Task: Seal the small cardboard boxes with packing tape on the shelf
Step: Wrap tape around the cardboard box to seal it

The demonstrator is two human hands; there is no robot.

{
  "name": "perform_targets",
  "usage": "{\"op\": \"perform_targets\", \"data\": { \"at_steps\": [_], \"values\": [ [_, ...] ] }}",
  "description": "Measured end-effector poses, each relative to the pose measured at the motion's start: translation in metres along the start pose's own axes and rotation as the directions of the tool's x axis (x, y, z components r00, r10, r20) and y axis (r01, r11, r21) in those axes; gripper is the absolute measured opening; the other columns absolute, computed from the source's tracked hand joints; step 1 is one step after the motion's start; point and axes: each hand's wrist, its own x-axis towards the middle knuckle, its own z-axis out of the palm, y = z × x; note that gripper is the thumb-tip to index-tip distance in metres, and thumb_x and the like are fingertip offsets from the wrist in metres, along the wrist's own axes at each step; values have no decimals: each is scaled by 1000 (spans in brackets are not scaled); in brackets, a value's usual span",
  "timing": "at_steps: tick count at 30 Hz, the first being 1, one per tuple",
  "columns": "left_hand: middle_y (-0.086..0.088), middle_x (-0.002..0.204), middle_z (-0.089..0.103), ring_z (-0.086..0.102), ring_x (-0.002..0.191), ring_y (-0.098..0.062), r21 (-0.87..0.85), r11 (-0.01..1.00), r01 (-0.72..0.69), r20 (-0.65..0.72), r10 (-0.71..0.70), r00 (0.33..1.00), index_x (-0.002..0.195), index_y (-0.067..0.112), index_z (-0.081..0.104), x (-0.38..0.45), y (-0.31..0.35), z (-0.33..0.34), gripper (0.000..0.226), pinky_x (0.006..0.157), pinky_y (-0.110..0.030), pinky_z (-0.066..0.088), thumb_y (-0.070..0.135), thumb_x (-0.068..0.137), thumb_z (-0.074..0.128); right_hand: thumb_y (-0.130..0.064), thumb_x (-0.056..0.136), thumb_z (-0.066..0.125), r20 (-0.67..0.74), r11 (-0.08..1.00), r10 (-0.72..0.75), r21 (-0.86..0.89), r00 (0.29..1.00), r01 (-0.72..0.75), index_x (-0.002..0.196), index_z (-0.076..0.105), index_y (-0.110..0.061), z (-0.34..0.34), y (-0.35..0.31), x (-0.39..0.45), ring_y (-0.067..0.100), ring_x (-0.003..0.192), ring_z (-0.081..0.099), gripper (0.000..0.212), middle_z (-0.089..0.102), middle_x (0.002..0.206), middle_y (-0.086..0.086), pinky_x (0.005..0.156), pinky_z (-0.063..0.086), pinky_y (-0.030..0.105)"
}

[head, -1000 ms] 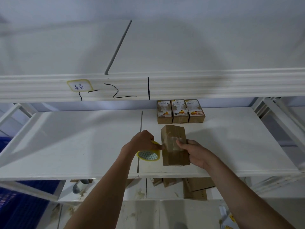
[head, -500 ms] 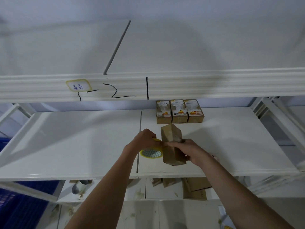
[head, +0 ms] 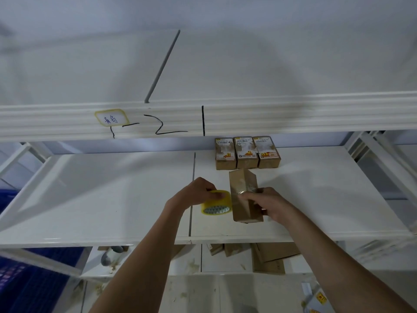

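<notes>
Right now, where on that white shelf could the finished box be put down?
The shelf is bare left of its centre seam, and right of the held box up to the frame. It is crowded mid-shelf: three labelled boxes at the back, with the left hand on the tape roll and the right hand just before them.

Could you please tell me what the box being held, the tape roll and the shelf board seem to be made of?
Box: brown cardboard, matte, with glossy clear tape across it. Tape roll: shiny, yellowish translucent plastic film, core hidden. Shelf board: smooth white surface with soft sheen, possibly painted metal or laminate; the look leaves it open.
</notes>
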Motion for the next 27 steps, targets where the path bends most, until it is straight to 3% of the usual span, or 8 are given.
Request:
{"op": "perform_targets", "data": {
  "at_steps": [5, 7, 10, 16, 19, 22, 25, 27],
  "values": [
    [3, 86, 66, 65, 89, -19, 74, 997, 32, -18, -30, 999, 96, 15, 76, 2, 0, 1, 37, 80, -32, 55, 51, 86, 71, -38, 69, 88, 1, 1000, -14, 4, 1000, 14, 121, 64, -9, -1, 2, 2, 26, 103, 67, 64, 73, 108, 9, 81, 56, 34],
    [2, 91, 66, 63, 92, -18, 236, 969, 69, -66, -55, 996, 99, 17, 75, 2, 3, 0, 49, 90, -37, 53, 62, 84, 66, -36, 69, 88, 5, 999, -31, 11, 1000, 31, 122, 64, -9, -2, 2, 3, 26, 102, 69, 63, 74, 107, 8, 86, 57, 37],
    [2, 88, 61, 58, 86, -17, 371, 922, 111, -135, -65, 989, 101, 15, 74, -2, 9, -2, 65, 87, -32, 49, 75, 80, 59, -32, 74, 86, 12, 998, -52, 35, 999, 52, 121, 65, -9, -5, 0, 1, 25, 102, 69, 57, 74, 107, 8, 83, 57, 34],
    [0, 87, 62, 61, 87, -19, 331, 938, 107, -89, -81, 993, 94, 15, 74, -2, 9, -1, 64, 90, -36, 52, 76, 79, 59, -32, 73, 86, 26, 997, -70, 48, 997, 69, 123, 65, -11, -12, 3, 0, 25, 103, 69, 58, 75, 108, 7, 88, 57, 37],
    [1, 78, 61, 62, 81, -18, 83, 996, 42, -25, -40, 999, 84, 15, 72, -6, 4, -4, 49, 75, -30, 51, 64, 83, 65, -33, 73, 86, 14, 995, -76, 59, 997, 75, 121, 66, -11, -21, 4, -2, 25, 103, 69, 57, 75, 107, 7, 86, 58, 37],
    [5, 75, 60, 54, 71, -9, -25, 1000, 1, 43, 1, 999, 95, 9, 75, -9, 3, -10, 34, 64, -18, 41, 42, 91, 68, -32, 75, 85, 15, 996, -69, 59, 998, 68, 118, 67, -10, -33, 6, -4, 26, 102, 69, 52, 75, 106, 8, 82, 57, 35],
    [5, 76, 62, 59, 78, -16, 9, 1000, -5, 19, 5, 1000, 86, 16, 76, -4, 3, -6, 24, 68, -24, 48, 40, 89, 72, -34, 73, 85, 26, 997, -49, 55, 998, 47, 119, 67, -10, -36, 9, -4, 28, 104, 69, 55, 75, 107, 9, 90, 57, 39],
    [7, 78, 64, 65, 87, -20, 83, 996, 20, -12, -20, 1000, 77, 27, 73, 4, 0, -2, 22, 83, -37, 55, 48, 86, 73, -33, 74, 85, 27, 997, -50, 60, 998, 49, 118, 68, -9, -36, 10, -4, 27, 104, 69, 53, 75, 107, 9, 92, 57, 40]
  ]
}}
